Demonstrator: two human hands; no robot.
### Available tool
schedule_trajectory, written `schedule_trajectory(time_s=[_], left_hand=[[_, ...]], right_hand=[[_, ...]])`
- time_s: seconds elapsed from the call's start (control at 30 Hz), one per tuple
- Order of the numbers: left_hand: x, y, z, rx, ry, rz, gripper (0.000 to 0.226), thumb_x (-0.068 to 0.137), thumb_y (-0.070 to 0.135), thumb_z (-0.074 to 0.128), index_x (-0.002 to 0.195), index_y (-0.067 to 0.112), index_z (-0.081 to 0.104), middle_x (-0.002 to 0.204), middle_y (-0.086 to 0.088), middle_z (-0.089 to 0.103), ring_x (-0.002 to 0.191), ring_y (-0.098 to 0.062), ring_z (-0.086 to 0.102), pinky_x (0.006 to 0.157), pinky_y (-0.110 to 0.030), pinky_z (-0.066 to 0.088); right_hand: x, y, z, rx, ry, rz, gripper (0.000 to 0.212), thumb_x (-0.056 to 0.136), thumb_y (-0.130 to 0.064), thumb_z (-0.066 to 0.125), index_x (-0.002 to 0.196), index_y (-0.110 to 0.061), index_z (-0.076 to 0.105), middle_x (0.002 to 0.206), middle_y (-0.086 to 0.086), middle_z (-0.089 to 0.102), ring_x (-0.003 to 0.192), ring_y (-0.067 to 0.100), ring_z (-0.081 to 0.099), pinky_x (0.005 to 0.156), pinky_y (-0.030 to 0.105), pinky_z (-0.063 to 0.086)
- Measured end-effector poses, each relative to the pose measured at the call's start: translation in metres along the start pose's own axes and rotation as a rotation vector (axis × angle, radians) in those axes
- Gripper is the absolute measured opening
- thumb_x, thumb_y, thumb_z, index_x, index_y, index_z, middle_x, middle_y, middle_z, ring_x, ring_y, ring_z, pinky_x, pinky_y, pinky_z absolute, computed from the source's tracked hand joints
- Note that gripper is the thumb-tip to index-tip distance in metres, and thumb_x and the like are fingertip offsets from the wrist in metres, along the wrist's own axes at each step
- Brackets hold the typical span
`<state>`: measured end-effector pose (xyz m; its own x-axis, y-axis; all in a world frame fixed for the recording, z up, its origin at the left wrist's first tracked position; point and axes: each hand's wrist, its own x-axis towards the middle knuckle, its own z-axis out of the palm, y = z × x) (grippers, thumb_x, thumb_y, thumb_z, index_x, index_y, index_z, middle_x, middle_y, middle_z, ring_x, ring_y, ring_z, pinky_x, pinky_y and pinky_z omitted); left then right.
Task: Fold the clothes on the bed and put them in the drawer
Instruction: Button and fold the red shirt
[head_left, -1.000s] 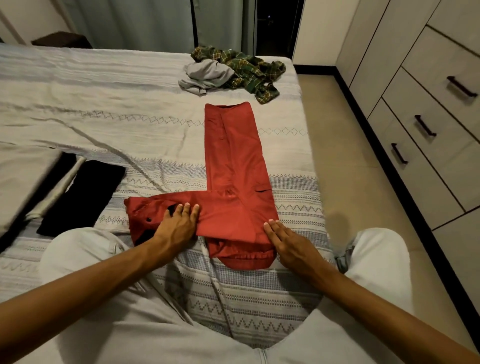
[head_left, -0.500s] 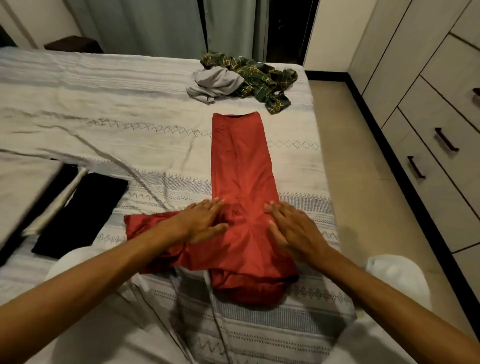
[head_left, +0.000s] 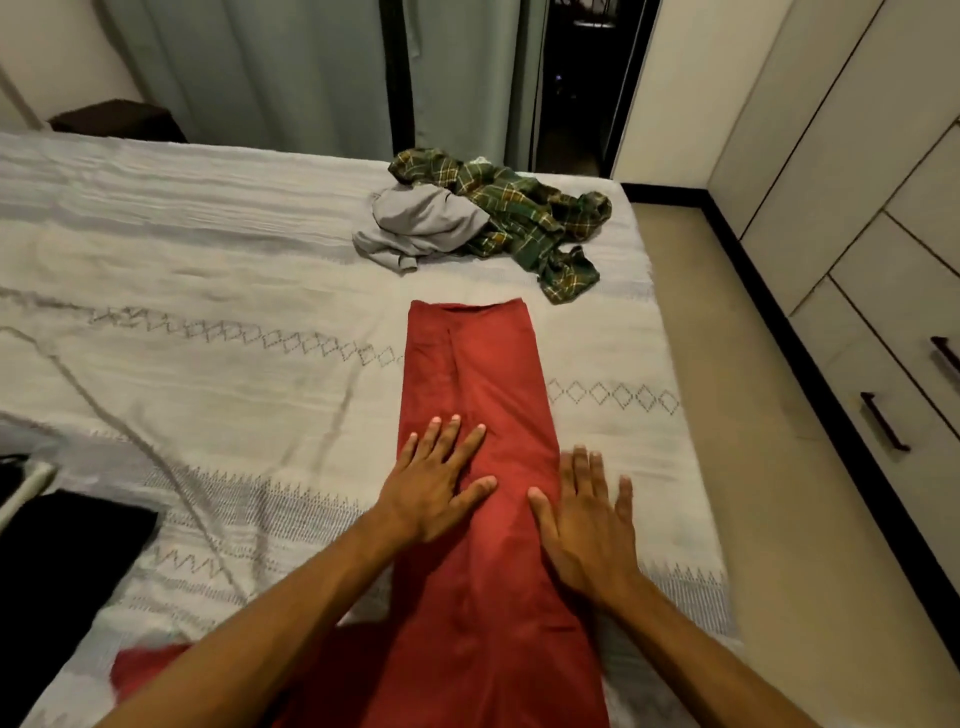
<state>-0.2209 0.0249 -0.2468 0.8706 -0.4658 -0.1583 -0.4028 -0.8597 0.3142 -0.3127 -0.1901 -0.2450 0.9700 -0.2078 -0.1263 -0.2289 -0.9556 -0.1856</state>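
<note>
A red garment (head_left: 478, 384) lies in a long narrow strip on the bed (head_left: 208, 332), running away from me. My left hand (head_left: 436, 478) rests flat on its left half, fingers spread. My right hand (head_left: 587, 514) lies flat along its right edge, partly on the bedcover. Neither hand grips anything. A red part (head_left: 145, 665) sticks out to the left under my left forearm. At the far end of the bed a grey garment (head_left: 421, 223) and a green plaid shirt (head_left: 524, 218) lie crumpled together.
Dark folded clothes (head_left: 62, 561) lie at the bed's left near edge. On the right stands a wardrobe with drawers (head_left: 883, 374) with dark handles, all closed. A strip of floor (head_left: 753, 467) runs between bed and drawers. Curtains hang behind the bed.
Both hands have slid up the red garment, away from me, pressing it flat. The view has moved closer and lower over the garment.
</note>
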Motion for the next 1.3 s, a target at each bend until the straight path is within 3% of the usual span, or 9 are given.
schedule_trajectory(time_s=[0.27,0.43,0.63,0.73,0.9,0.97,1.03,1.1,1.3], left_hand=[[0.110,-0.022,-0.021,-0.069,0.062,-0.042,0.074,0.107,0.061,0.030,0.167,0.032,-0.002,0.175,-0.001,0.010,0.161,-0.020,-0.009,0.129,-0.045,-0.008],[0.157,-0.034,-0.028,-0.177,0.117,-0.034,0.075,0.107,0.055,0.040,0.168,0.030,0.005,0.174,-0.005,0.015,0.162,-0.017,-0.004,0.129,-0.043,-0.006],[0.203,-0.052,-0.049,-0.525,0.253,0.048,0.082,0.094,0.020,0.074,0.163,0.031,0.032,0.169,0.008,0.029,0.158,-0.007,0.017,0.129,-0.038,0.012],[0.213,-0.056,-0.051,-0.726,0.256,0.122,0.093,0.084,-0.004,0.075,0.163,0.023,0.033,0.168,0.011,0.030,0.157,-0.003,0.021,0.131,-0.036,0.018],[0.215,-0.057,-0.042,-0.788,0.311,0.122,0.090,0.086,-0.011,0.071,0.163,0.016,0.032,0.167,0.010,0.031,0.154,0.001,0.024,0.126,-0.021,0.021],[0.215,-0.059,-0.043,-0.785,0.312,0.114,0.087,0.089,-0.010,0.069,0.163,0.016,0.031,0.168,0.009,0.030,0.154,0.002,0.024,0.124,-0.017,0.021],[0.213,-0.057,-0.044,-0.785,0.299,0.089,0.082,0.093,-0.008,0.067,0.163,0.017,0.030,0.168,0.009,0.029,0.153,0.004,0.023,0.125,-0.017,0.020],[0.212,-0.054,-0.044,-0.760,0.299,0.053,0.076,0.098,-0.004,0.063,0.163,0.019,0.031,0.167,0.010,0.029,0.153,0.005,0.023,0.126,-0.019,0.020],[0.213,-0.049,-0.047,-0.636,0.314,-0.008,0.065,0.105,0.003,0.055,0.163,0.019,0.031,0.168,0.006,0.030,0.153,0.000,0.024,0.122,-0.010,0.017]], right_hand=[[0.179,-0.032,-0.031,0.364,0.009,-0.135,0.079,0.100,-0.047,0.061,0.165,-0.022,0.023,0.162,0.013,0.033,0.147,0.032,0.037,0.119,0.045,0.031],[0.280,-0.026,-0.064,0.659,-0.131,-0.121,0.082,0.092,-0.040,0.076,0.161,-0.030,0.034,0.150,0.017,0.034,0.143,0.031,0.036,0.122,0.041,0.031],[0.355,-0.031,-0.086,0.580,-0.307,-0.299,0.066,0.082,-0.009,0.073,0.137,-0.043,0.064,0.148,0.017,0.048,0.143,0.025,0.036,0.120,0.045,0.033],[0.371,-0.043,-0.088,0.524,-0.395,-0.401,0.054,0.072,0.001,0.065,0.101,-0.043,0.080,0.145,0.011,0.051,0.142,0.024,0.033,0.104,0.028,0.037],[0.390,-0.059,-0.088,0.308,-0.456,-0.500,0.030,0.087,-0.025,0.062,0.063,-0.035,0.075,0.124,0.006,0.071,0.144,0.014,0.032,0.124,0.048,0.009],[0.399,-0.054,-0.090,0.231,-0.431,-0.487,0.028,0.091,-0.038,0.068,0.064,-0.044,0.075,0.138,-0.003,0.062,0.147,0.018,0.029,0.124,0.052,0.010],[0.404,-0.044,-0.094,0.166,-0.377,-0.440,0.012,0.086,-0.052,0.075,0.095,-0.045,0.077,0.145,-0.013,0.054,0.145,0.020,0.027,0.121,0.055,0.014],[0.408,-0.029,-0.098,0.082,-0.350,-0.432,0.042,0.081,-0.063,0.075,0.115,-0.040,0.068,0.143,-0.018,0.056,0.144,0.021,0.025,0.118,0.058,0.015],[0.403,-0.010,-0.102,0.093,-0.287,-0.421,0.025,0.084,-0.059,0.077,0.076,-0.036,0.072,0.154,-0.006,0.042,0.139,0.029,0.030,0.118,0.055,0.023]])
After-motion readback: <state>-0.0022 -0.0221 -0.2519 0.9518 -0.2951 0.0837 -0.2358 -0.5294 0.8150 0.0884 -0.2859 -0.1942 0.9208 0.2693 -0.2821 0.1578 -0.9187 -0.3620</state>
